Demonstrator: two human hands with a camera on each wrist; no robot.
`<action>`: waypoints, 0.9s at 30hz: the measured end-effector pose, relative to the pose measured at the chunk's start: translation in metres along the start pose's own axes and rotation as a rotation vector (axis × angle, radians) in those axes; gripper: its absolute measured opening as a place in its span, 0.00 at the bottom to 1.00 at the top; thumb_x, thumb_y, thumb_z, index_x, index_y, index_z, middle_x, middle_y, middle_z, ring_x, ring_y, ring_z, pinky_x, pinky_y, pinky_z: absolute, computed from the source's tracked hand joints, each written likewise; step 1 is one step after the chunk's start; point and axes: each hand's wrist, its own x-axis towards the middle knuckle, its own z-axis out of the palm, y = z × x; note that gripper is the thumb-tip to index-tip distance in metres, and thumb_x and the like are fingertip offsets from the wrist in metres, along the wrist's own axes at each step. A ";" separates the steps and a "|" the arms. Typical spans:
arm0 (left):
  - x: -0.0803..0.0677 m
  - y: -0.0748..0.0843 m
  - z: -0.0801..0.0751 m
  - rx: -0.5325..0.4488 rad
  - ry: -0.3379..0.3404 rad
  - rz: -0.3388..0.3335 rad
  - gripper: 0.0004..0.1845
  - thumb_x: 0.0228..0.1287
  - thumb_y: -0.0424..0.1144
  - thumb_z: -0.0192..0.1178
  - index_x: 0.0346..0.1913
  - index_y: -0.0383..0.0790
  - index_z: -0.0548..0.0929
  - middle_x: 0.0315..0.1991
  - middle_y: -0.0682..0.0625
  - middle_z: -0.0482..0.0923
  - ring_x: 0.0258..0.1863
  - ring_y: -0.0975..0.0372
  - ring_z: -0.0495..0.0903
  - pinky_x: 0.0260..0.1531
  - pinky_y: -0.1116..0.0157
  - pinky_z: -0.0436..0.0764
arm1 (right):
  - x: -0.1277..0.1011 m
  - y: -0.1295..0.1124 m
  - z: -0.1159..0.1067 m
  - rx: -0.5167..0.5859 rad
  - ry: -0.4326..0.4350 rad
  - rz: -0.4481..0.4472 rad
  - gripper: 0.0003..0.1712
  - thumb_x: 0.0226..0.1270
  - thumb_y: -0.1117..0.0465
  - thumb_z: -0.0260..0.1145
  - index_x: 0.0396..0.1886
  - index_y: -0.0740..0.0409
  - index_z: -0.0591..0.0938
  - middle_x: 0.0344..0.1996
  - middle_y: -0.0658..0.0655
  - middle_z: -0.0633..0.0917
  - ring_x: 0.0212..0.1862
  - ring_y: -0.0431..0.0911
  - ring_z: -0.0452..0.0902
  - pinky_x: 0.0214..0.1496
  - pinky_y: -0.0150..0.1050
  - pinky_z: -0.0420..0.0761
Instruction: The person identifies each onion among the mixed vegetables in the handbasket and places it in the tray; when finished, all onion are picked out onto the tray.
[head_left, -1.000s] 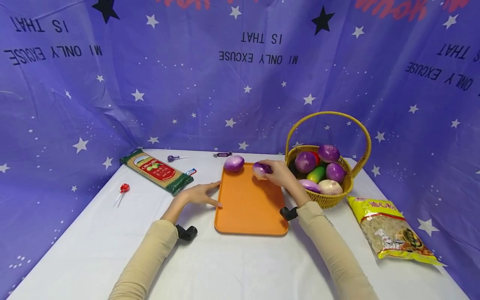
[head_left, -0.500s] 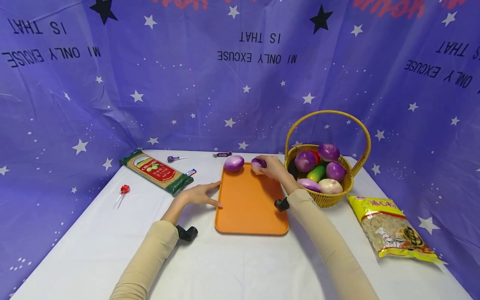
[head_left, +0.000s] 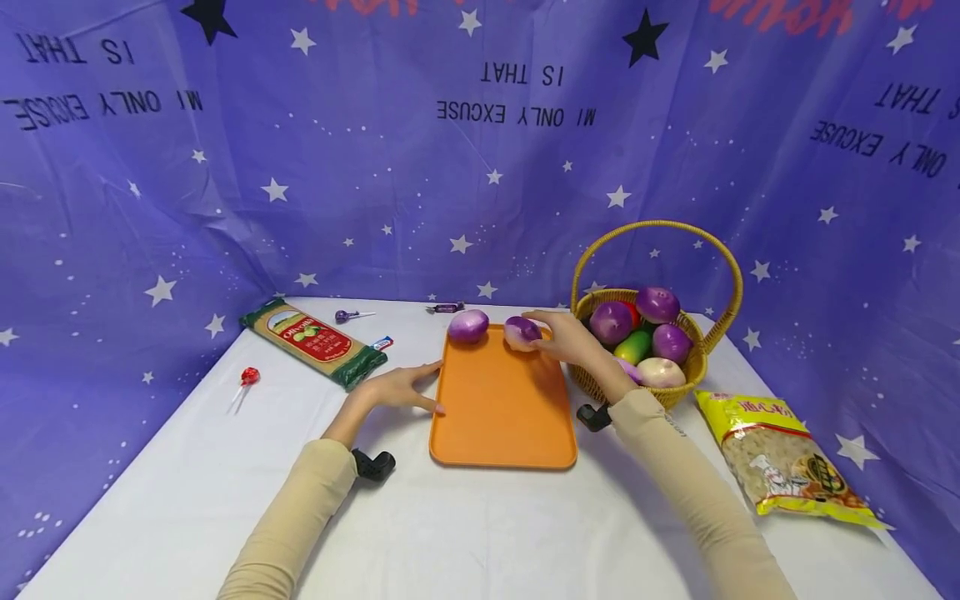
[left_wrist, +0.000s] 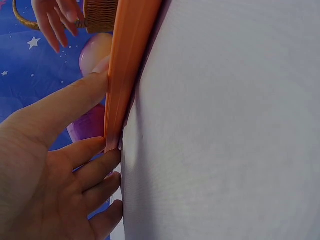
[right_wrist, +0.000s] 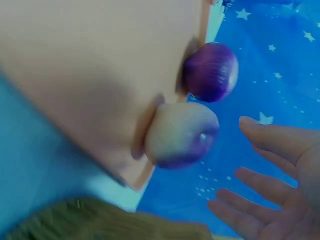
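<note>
Two purple onions sit along the far edge of the orange tray (head_left: 501, 408): the left onion (head_left: 468, 326) at the far left corner, the right onion (head_left: 522, 333) a little to its right, with a small gap between them. The right hand (head_left: 567, 338) is just beside the right onion with fingers spread and straight, holding nothing; the right wrist view shows clear space between its fingertips (right_wrist: 250, 125) and the onion (right_wrist: 182, 134). The left hand (head_left: 401, 389) lies flat on the white table (head_left: 465, 533) against the tray's left rim, fingers straight, thumb laid on the rim (left_wrist: 127, 65).

Most of the tray, from the middle to the near edge, is bare. A wicker basket (head_left: 652, 398) holding more onions and other produce stands just beside the tray's right edge, close behind the right hand. Near the table's right edge lies a yellow bag (head_left: 783, 462). To the left of the tray, well apart, are a green packet (head_left: 313, 342), a red lollipop (head_left: 247, 379) and a purple lollipop (head_left: 347, 317). A wide stretch of table lies open in front of the tray.
</note>
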 end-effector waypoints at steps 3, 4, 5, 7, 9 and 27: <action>0.000 0.001 0.001 -0.002 -0.008 0.001 0.53 0.53 0.59 0.69 0.77 0.47 0.53 0.74 0.43 0.56 0.72 0.45 0.53 0.69 0.47 0.54 | -0.013 -0.001 -0.012 0.000 0.006 -0.004 0.31 0.57 0.68 0.71 0.62 0.64 0.76 0.55 0.64 0.81 0.49 0.58 0.79 0.56 0.52 0.77; 0.000 0.001 0.001 -0.002 -0.007 0.006 0.53 0.53 0.59 0.69 0.76 0.46 0.53 0.73 0.42 0.56 0.71 0.44 0.54 0.69 0.46 0.54 | -0.018 -0.001 -0.016 0.006 0.001 0.004 0.31 0.58 0.67 0.71 0.63 0.63 0.76 0.50 0.66 0.83 0.41 0.57 0.81 0.49 0.50 0.80; -0.001 0.001 0.000 0.000 -0.006 0.005 0.53 0.53 0.59 0.69 0.76 0.46 0.53 0.73 0.42 0.56 0.71 0.44 0.54 0.69 0.46 0.55 | -0.022 -0.001 -0.021 0.009 -0.004 0.006 0.31 0.59 0.67 0.71 0.63 0.62 0.75 0.48 0.66 0.83 0.32 0.56 0.79 0.41 0.48 0.81; -0.001 0.002 0.000 0.000 -0.005 0.003 0.53 0.53 0.59 0.69 0.76 0.46 0.53 0.73 0.42 0.56 0.71 0.44 0.54 0.69 0.46 0.54 | -0.029 -0.001 -0.030 0.008 -0.007 0.016 0.31 0.60 0.65 0.71 0.64 0.61 0.75 0.47 0.66 0.83 0.23 0.52 0.73 0.34 0.44 0.78; -0.001 0.002 -0.001 0.003 -0.001 0.006 0.53 0.53 0.59 0.69 0.76 0.45 0.53 0.73 0.41 0.56 0.71 0.43 0.54 0.68 0.45 0.55 | -0.035 0.001 -0.040 0.009 -0.015 0.039 0.31 0.60 0.65 0.71 0.64 0.60 0.75 0.46 0.66 0.83 0.21 0.51 0.69 0.31 0.43 0.76; -0.001 0.002 -0.002 -0.002 0.004 0.008 0.53 0.54 0.59 0.68 0.76 0.44 0.53 0.73 0.39 0.55 0.70 0.42 0.55 0.68 0.44 0.56 | -0.040 0.054 -0.094 -0.128 -0.096 0.034 0.24 0.56 0.68 0.72 0.54 0.66 0.80 0.50 0.68 0.82 0.52 0.65 0.77 0.57 0.59 0.74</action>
